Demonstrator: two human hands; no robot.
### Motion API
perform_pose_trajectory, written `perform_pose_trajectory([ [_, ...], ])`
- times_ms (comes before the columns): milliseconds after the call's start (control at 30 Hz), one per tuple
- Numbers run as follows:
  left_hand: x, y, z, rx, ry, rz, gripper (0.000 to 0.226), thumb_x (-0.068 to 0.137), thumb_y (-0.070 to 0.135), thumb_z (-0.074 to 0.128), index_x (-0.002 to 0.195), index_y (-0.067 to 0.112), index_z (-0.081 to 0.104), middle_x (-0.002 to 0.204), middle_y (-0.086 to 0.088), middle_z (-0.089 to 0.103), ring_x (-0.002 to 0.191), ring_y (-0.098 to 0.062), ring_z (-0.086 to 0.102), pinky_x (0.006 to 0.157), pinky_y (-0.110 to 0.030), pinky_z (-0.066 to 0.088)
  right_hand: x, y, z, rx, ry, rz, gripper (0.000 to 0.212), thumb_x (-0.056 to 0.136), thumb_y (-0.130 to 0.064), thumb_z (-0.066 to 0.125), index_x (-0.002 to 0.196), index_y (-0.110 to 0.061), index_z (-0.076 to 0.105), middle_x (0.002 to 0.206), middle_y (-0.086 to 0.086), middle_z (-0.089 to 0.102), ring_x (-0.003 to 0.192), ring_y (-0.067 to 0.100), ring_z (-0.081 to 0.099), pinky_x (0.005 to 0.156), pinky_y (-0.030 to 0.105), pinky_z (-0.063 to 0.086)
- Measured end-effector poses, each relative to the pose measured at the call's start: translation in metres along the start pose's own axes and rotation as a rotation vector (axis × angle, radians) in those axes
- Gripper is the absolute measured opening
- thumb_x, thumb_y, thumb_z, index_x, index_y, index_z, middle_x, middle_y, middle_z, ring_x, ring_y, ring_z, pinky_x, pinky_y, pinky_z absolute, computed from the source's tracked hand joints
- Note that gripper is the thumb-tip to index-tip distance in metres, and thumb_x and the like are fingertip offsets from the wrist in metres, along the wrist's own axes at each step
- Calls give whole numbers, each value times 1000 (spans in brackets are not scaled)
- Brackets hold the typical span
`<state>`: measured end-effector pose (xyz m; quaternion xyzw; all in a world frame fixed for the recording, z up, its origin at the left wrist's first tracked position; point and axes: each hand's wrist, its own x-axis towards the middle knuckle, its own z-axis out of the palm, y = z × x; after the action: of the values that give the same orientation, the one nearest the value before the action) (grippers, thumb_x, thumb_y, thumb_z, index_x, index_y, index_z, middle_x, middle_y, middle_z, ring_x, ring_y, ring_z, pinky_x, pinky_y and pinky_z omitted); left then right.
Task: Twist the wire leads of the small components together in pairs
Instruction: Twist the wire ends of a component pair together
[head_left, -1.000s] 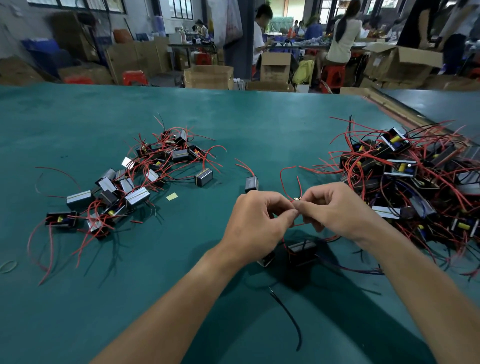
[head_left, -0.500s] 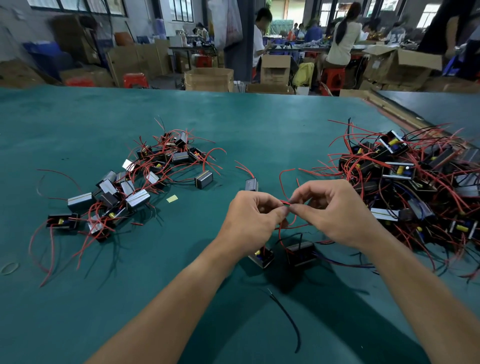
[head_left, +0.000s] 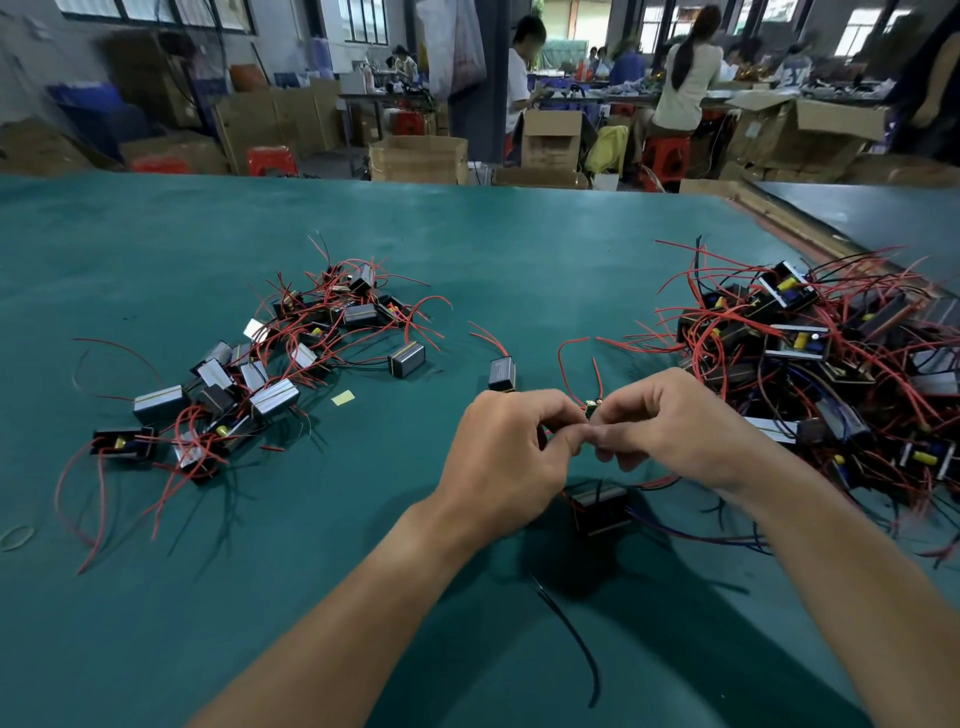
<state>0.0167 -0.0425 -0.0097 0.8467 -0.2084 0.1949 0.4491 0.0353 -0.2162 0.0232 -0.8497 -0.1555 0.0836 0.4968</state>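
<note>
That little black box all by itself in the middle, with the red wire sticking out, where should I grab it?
Pinch the lone black box across its two long sides, coming from above. It lies flat on the green table, on its own, so those sides are free. Its red wire trails off the far end and looks too bendy to lift by.

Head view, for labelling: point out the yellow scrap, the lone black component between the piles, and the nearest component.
yellow scrap (head_left: 343, 398): head view, its middle.
lone black component (head_left: 502, 375): head view, front face.
nearest component (head_left: 602, 512): head view, top face.
</note>
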Motion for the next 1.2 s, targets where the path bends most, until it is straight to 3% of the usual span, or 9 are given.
perform_pose_trajectory([
  [100, 1, -2, 0, -11, -6, 3, 7, 83, 21, 71, 76, 20, 72, 60, 17, 61, 47, -8, 49, 51, -18, 37, 0, 1, -1, 143, -39, 72, 15, 85, -5, 71, 71, -3, 70, 58, 3, 64, 52, 11, 52, 53, 19, 46],
  [267, 2, -1, -2, -85, 8, -115, 9, 82, 18, 72, 73, 19, 71, 60, 14, 64, 46, -2, 51, 50, -14, 37, 2, 3, 6, 50, 41, -13, 15, 87, -4, 71, 73, -9, 70, 59, 4, 60, 54, 11, 54, 54, 21, 50],
  [533, 10, -1, -6, -159, 93, -282, 15, 82, 34, 71, 78, 19, 69, 70, 9, 69, 62, -10, 62, 63, -29, 51, 7, 1, 4, 320, 422, -105, 22, 91, 3, 61, 73, -9, 66, 61, 2, 65, 47, 7, 54, 49, 18, 50],
  [667, 9, 0, -4, -126, 102, -273, 18, 73, 36, 64, 82, 22, 67, 73, 10, 69, 63, -9, 61, 66, -26, 52, 4, -2, 1, 519, 366, -113, 17, 92, 3, 59, 79, -6, 66, 64, 2, 68, 50, 6, 56, 49, 17, 50],
  [800, 2, 0, -1, 39, -50, -210, 31, 67, 35, 60, 96, 28, 62, 78, 14, 65, 62, -7, 57, 69, -30, 53, 4, -2, 7, 458, 335, -64, 16, 92, 4, 59, 81, -6, 67, 64, 2, 69, 48, 7, 55, 48, 17, 49],
  [900, 3, -6, -1, 107, -76, -210, 20, 74, 25, 65, 94, 26, 64, 73, 12, 64, 62, -10, 56, 70, -32, 53, 6, -1, 5, 454, 366, -14, 19, 95, 4, 53, 92, -8, 67, 74, 4, 71, 52, 8, 57, 50, 19, 51],
  [1033, 7, -12, -2, 29, 1, -273, 9, 80, 13, 70, 81, 21, 70, 71, 9, 70, 65, -10, 64, 69, -27, 54, 5, 5, -2, 131, 287, -56, 47, 80, 19, 47, 115, -8, 61, 100, 6, 69, 77, 11, 62, 65, 27, 56],
  [1133, 10, -15, -3, -81, 61, -310, 19, 80, 9, 73, 73, 26, 67, 67, 10, 68, 59, -8, 62, 66, -29, 56, -2, 9, 8, -247, 43, -105, 63, 71, -3, 67, 126, -30, 54, 117, -9, 62, 103, 6, 58, 89, 26, 51],
  [1200, 11, -15, -3, -161, 76, -334, 23, 80, 6, 74, 71, 26, 67, 67, 7, 69, 57, -12, 62, 64, -36, 58, -1, 10, 15, -382, 0, -132, 57, 71, -21, 78, 123, -34, 59, 115, -15, 64, 105, 3, 59, 96, 23, 46],
])
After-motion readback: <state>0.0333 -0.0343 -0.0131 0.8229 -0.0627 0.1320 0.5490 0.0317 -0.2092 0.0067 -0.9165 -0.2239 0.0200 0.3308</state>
